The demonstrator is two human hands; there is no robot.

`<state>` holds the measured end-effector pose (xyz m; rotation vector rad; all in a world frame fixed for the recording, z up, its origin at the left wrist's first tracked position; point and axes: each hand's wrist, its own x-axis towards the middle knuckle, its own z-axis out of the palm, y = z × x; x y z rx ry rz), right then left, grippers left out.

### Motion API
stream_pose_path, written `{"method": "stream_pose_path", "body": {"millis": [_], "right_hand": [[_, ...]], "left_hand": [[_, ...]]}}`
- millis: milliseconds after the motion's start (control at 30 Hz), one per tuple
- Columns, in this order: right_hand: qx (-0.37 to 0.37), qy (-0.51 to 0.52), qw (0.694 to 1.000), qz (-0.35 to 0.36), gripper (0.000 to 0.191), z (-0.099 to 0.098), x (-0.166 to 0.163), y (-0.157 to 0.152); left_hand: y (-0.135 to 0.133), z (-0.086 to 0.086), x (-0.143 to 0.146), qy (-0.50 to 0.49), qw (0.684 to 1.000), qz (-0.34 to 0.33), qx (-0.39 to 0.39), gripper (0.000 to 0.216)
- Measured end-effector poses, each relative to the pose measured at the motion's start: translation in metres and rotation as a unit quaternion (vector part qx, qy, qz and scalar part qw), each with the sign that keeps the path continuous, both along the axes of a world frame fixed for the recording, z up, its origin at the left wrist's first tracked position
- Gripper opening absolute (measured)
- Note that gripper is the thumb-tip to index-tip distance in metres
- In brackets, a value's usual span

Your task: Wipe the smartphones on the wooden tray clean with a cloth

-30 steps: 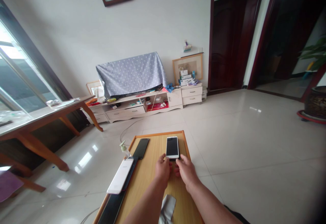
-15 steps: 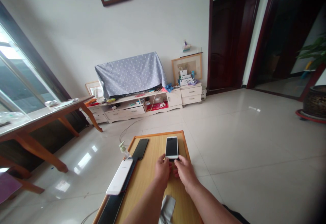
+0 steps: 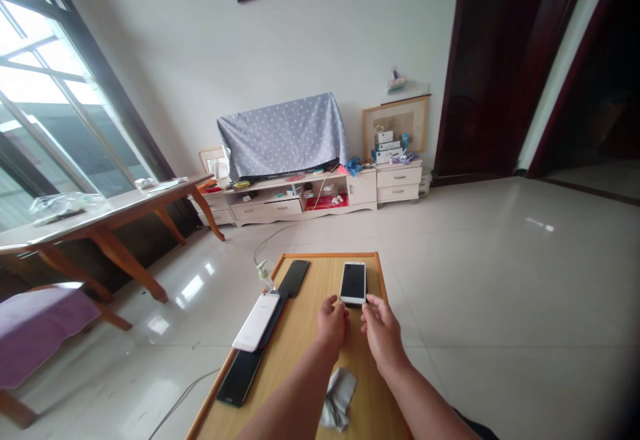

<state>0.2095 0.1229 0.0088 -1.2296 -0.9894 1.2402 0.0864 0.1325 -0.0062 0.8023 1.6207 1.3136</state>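
Note:
A white-framed smartphone (image 3: pixel 353 282) lies screen up near the far right corner of the small wooden table (image 3: pixel 305 360). A dark edge shows under its near end. My left hand (image 3: pixel 332 323) is just below its near left corner, fingers loosely curled and apart, with nothing seen in them. My right hand (image 3: pixel 384 330) is at the near right corner, its fingers also apart; whether the tips touch the phone I cannot tell. Between my forearms lies a crumpled grey cloth (image 3: pixel 339 399).
Along the table's left side lie a white phone (image 3: pixel 257 322) back up, partly over a dark blue one, a black phone (image 3: pixel 240 377) and another black phone (image 3: pixel 295 278). A pump bottle (image 3: pixel 265 277) stands by the left edge. Beyond are a low cabinet (image 3: pixel 363 189) and a long table (image 3: pixel 125 210).
My hands have loosened and drawn slightly back from the white-framed phone's near corners. The phone stays in place on the table. My view has turned to the left.

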Motion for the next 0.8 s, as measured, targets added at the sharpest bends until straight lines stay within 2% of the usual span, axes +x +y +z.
{"method": "stream_pose_path", "body": {"millis": [100,200,400,500,633,733,800], "right_hand": [[0.016,-0.011,0.999,0.039,0.059,0.003,-0.003,-0.01],[0.028,-0.028,0.996,0.076,0.057,0.006,-0.007,-0.022],[0.057,-0.063,0.987,0.135,0.05,0.006,-0.015,-0.039],[0.065,-0.077,0.983,0.152,0.047,0.001,-0.018,-0.042],[0.068,-0.089,0.98,0.164,0.045,-0.006,-0.022,-0.044],[0.068,-0.093,0.979,0.167,0.044,-0.01,-0.024,-0.045],[0.066,-0.095,0.979,0.168,0.044,-0.011,-0.024,-0.045]], "left_hand": [[-0.016,0.003,-0.011,0.045,0.999,0.007,0.024,0.047],[-0.037,0.011,-0.035,0.117,0.992,0.015,0.052,0.042],[-0.084,0.038,-0.095,0.308,0.949,0.032,0.064,0.026],[-0.109,0.045,-0.118,0.384,0.921,0.055,0.029,0.032],[-0.143,0.041,-0.139,0.455,0.884,0.101,-0.038,0.051],[-0.165,0.033,-0.148,0.562,0.805,0.091,-0.166,0.06],[-0.177,0.029,-0.153,0.581,0.783,0.079,-0.209,0.063]]}}
